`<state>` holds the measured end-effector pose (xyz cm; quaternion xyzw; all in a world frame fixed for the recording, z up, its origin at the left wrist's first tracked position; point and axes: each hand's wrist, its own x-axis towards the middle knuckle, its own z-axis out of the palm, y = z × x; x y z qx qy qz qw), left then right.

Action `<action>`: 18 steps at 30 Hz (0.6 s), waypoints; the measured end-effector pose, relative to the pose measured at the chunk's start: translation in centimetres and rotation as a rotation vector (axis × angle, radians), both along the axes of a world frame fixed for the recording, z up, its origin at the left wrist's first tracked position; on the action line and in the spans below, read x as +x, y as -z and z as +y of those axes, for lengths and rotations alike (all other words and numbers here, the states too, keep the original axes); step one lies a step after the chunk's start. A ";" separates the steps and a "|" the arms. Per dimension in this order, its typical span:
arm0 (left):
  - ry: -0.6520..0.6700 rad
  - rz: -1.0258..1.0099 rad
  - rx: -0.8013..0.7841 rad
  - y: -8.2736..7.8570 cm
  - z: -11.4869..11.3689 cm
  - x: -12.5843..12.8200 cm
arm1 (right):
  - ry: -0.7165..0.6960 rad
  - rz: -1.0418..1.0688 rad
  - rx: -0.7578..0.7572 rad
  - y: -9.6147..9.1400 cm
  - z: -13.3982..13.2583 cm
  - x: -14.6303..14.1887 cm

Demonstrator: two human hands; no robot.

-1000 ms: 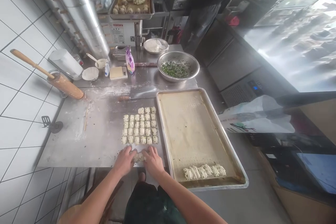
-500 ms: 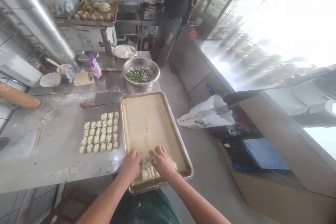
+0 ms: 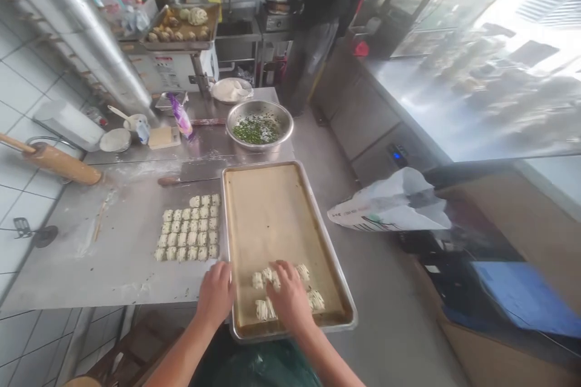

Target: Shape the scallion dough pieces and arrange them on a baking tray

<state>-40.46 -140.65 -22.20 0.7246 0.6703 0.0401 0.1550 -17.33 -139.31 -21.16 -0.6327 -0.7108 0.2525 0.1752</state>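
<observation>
A metal baking tray (image 3: 272, 205) lined with pale paper lies at the table's right end. Near its front edge sit two short rows of scallion dough pieces (image 3: 258, 281). My right hand (image 3: 287, 295) lies over these pieces, fingers curled down on them; what it grips is hidden. My left hand (image 3: 216, 293) rests at the tray's left rim, fingers bent, with nothing visible in it. A block of several cut dough pieces (image 3: 189, 236) lies on the steel table (image 3: 113, 254) left of the tray.
A steel bowl of chopped greens (image 3: 259, 126) stands behind the tray, with a rolling pin (image 3: 59, 163) at far left. Behind the block lies a knife (image 3: 181, 180). A person in dark clothes (image 3: 318, 24) stands at the back. A white bag (image 3: 390, 202) sits right.
Both hands carried dough pieces from the table's front edge to the tray's front. A second row now lies there, and my left hand has drawn back to the tray's left rim.
</observation>
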 end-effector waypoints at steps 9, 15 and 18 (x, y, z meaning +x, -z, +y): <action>0.103 0.073 0.144 2.4 5.8 -11.9 | -0.032 0.151 0.003 5.6 2.0 -21.9; 0.126 0.039 0.139 3.4 5.9 -15.5 | 0.036 0.071 -0.053 7.5 2.6 -26.3; 0.094 0.040 0.160 2.9 4.7 -18.4 | -0.012 0.050 -0.062 6.8 2.1 -28.0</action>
